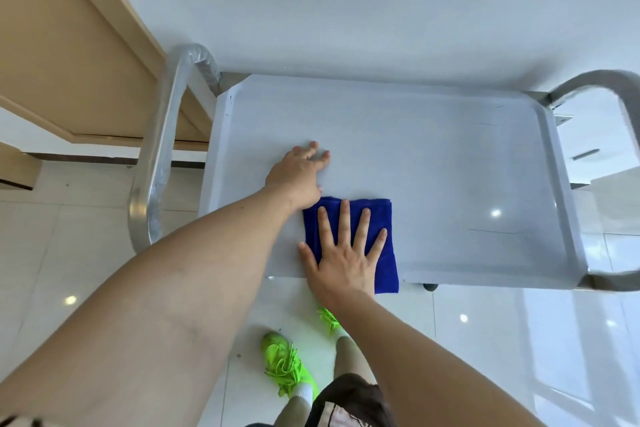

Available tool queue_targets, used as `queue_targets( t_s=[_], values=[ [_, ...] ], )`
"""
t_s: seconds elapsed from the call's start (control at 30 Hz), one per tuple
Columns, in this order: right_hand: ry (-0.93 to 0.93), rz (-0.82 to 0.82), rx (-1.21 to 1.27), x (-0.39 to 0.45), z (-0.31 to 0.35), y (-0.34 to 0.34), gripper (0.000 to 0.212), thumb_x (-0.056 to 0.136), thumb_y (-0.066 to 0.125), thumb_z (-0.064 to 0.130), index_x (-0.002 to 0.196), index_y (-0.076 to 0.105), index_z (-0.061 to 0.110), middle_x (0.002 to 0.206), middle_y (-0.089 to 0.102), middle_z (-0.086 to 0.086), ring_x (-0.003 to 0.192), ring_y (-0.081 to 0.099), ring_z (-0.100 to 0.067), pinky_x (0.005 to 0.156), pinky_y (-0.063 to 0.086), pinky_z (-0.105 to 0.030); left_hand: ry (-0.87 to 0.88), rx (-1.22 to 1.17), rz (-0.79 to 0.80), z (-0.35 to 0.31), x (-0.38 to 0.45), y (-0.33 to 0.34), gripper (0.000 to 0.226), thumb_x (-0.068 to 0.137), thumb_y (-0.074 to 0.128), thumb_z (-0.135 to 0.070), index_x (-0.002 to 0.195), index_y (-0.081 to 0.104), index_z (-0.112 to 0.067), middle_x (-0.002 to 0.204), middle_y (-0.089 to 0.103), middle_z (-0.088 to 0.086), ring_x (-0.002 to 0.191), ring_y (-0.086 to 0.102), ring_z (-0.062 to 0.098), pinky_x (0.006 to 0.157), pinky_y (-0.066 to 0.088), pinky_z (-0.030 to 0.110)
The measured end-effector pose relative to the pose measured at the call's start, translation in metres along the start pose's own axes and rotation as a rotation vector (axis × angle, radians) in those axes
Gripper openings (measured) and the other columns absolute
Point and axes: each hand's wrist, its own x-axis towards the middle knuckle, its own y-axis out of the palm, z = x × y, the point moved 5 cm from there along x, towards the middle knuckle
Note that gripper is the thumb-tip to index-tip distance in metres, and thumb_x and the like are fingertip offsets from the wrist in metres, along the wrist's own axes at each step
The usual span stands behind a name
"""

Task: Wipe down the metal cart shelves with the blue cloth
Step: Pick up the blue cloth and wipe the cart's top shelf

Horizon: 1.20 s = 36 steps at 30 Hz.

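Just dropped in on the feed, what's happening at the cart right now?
A person is wiping the cart's top shelf. The right hand lies flat, fingers spread, on the folded blue cloth near the shelf's front edge. The left hand rests bare on the shelf just behind and left of the cloth. Nothing else sits on this shelf.

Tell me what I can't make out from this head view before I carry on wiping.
- Lower shelves: hidden under the top shelf.
- Cart wheels: only one dark bit shows below the near rim.
- Right handle: cut off by the frame's right edge.
- Shelf under the blue cloth: covered by it and the flat right hand.
- Left hand rests on the shelf; its palm contact is unseen.
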Motion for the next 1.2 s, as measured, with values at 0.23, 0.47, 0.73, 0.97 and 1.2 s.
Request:
queue_targets(
  t_s=[0.23, 0.47, 0.73, 0.97, 1.2],
  values=[
    [-0.217, 0.064, 0.004, -0.013, 0.054, 0.012, 0.067, 0.095, -0.007, 0.069, 0.156, -0.006, 0.044, 0.168, -0.015, 0.007, 0.151, -0.022, -0.034, 0.113, -0.014, -0.067, 0.024, -0.325, -0.075, 0.013, -0.009, -0.014, 0.049, 0.098, 0.053, -0.019, 0.146, 0.044, -0.024, 0.163, 0.02, -0.002, 0.148, 0.019, 0.016, 0.117, 0.016, 0.027],
    [-0.279, -0.063, -0.034, 0.016, 0.052, 0.007, 0.061, 0.101, 0.012, 0.068, 0.157, 0.018, 0.043, 0.168, 0.014, 0.007, 0.154, 0.003, -0.034, 0.119, -0.005, -0.063, -0.147, -0.245, -0.327, 0.091, -0.061, -0.02, 0.048, 0.102, 0.045, -0.022, 0.149, 0.037, -0.02, 0.16, 0.027, 0.004, 0.148, 0.017, 0.026, 0.117, 0.021, 0.04],
    [-0.163, -0.108, -0.042, 0.076, 0.064, -0.007, 0.066, 0.096, 0.006, 0.072, 0.157, 0.002, 0.047, 0.17, -0.001, 0.008, 0.153, -0.013, -0.031, 0.117, -0.017, -0.059, -0.284, -0.213, -0.394, 0.102, -0.085, 0.006, 0.051, 0.101, 0.04, -0.024, 0.15, 0.033, -0.011, 0.161, 0.022, 0.01, 0.15, 0.012, 0.027, 0.122, 0.011, 0.037],
    [-0.202, -0.133, -0.06, 0.149, 0.086, -0.028, 0.065, 0.097, 0.009, 0.07, 0.157, 0.003, 0.046, 0.17, -0.001, 0.007, 0.153, -0.013, -0.032, 0.117, -0.015, -0.06, -0.446, -0.178, -0.505, 0.092, -0.075, 0.0, 0.029, 0.097, 0.05, -0.027, 0.118, 0.063, -0.012, 0.142, 0.053, 0.01, 0.139, 0.039, 0.031, 0.107, 0.037, 0.046],
    [-0.299, -0.142, -0.073, 0.225, 0.135, -0.05, 0.068, 0.096, 0.005, 0.07, 0.158, 0.006, 0.042, 0.17, -0.001, 0.004, 0.153, -0.013, -0.035, 0.117, -0.013, -0.063, -0.318, -0.052, -0.6, 0.107, -0.081, 0.012, 0.037, 0.092, 0.05, -0.019, 0.128, 0.061, -0.014, 0.143, 0.054, 0.008, 0.136, 0.044, 0.03, 0.094, 0.044, 0.044]
  ],
)
